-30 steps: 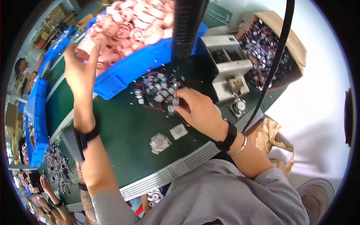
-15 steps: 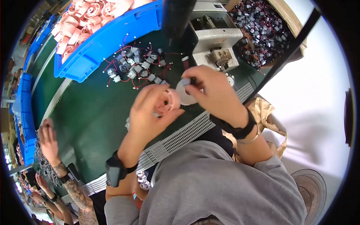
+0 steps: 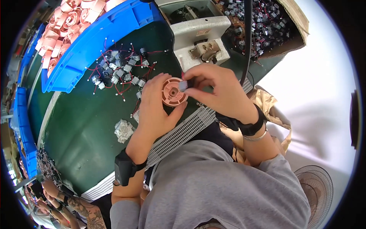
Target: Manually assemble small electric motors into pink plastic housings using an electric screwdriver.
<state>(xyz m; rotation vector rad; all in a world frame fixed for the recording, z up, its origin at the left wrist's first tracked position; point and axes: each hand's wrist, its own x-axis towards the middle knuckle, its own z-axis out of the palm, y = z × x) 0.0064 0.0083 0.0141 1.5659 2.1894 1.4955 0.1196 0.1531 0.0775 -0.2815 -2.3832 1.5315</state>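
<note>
Green bench (image 3: pixel 76 122): carries everything at hand, and its near side lies right under the person's forearms.
Blue crate (image 3: pixel 95 40): stands at the far left, heaped with pink parts (image 3: pixel 61 30); its wall presumably keeps the round pieces from rolling about.
Cardboard box (image 3: pixel 299 19): sits open at the far right, full of small grey pieces with dark and red leads, probably a bulk supply kept aside.
Metal press-like machine (image 3: pixel 202 28): stands between crate and box, its lower block facing the person, which likely suits access from the near side.
Motor heap (image 3: pixel 120 72): lies loose in front of the crate, leads tangled, seemingly spread there for easy picking.
Left hand (image 3: pixel 152 110): wrapped around a pink housing, fingers on the far side and thumb on the near side, apparently to steady it.
Right hand (image 3: pixel 219 86): close beside the left, fingertips pinched on a grey motor.
Pink housing (image 3: pixel 174 91): over the bench's near side, slotted face up, so its centre is exposed.
Pale crumpled wad (image 3: pixel 124 130): rests left of the left hand, clear of the grip.
Grey motor (image 3: pixel 183 85): overlaps the housing's right rim; whether they touch, I cannot tell.
</note>
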